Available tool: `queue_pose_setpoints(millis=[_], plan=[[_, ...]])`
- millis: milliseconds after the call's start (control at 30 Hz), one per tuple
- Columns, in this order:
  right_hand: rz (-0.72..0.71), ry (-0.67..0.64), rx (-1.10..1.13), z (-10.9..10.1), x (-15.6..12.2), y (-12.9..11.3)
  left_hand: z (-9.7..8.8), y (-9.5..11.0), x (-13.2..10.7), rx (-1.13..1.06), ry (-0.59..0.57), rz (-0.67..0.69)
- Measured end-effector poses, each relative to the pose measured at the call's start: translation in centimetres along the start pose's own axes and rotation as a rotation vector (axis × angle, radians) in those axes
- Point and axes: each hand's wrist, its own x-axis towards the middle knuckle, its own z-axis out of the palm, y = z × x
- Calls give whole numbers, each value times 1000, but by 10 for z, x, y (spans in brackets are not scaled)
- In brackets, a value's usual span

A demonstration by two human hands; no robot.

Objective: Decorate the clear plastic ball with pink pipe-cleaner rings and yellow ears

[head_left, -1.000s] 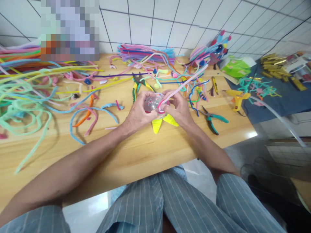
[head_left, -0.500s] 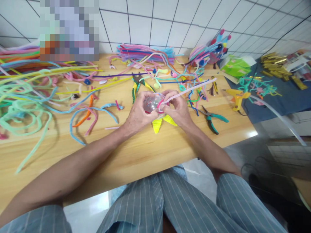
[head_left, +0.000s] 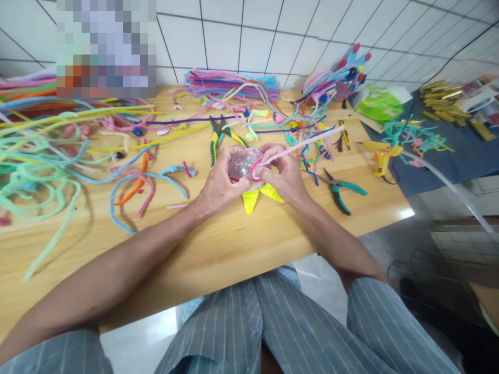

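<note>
Between my hands is a clear plastic ball [head_left: 240, 165] with a pink ring on its right side and yellow pointed pieces [head_left: 250, 201] at its lower edge. My left hand [head_left: 224, 179] wraps around the ball's left side, its thumb along the bottom. On the right, my right hand [head_left: 286, 174] presses a pale pink pipe cleaner [head_left: 307, 145] against the pink ring with thumb and fingers. The pipe cleaner's free end sticks out to the upper right. Part of the ball is hidden by my fingers.
Green-handled pliers [head_left: 343, 193] lie right of my hands; yellow-green pliers [head_left: 214, 143] lie behind them. A yellow glue gun [head_left: 382, 156] is at the table's right edge. Loose pipe cleaners [head_left: 47, 182] cover the left, with a bundle [head_left: 234, 85] at the back and a finished colourful figure [head_left: 346, 78] behind.
The view has shifted very slightly. Both hands keep their hold on the ball and the pale pink pipe cleaner with almost no visible movement.
</note>
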Motion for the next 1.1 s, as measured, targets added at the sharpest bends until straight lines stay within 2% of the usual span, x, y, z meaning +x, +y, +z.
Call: queue_pose_setpoints(millis=[367, 600, 867, 1100], plan=[[58, -13, 63, 1, 2, 0, 1, 0, 0, 9, 1, 35], [42, 4, 37, 3, 0, 0, 4, 0, 0, 20, 42, 32], [66, -16, 40, 1, 2, -2, 0, -4, 2, -81, -22, 25], [59, 3, 24, 3, 0, -3, 3, -2, 3, -37, 18, 27]])
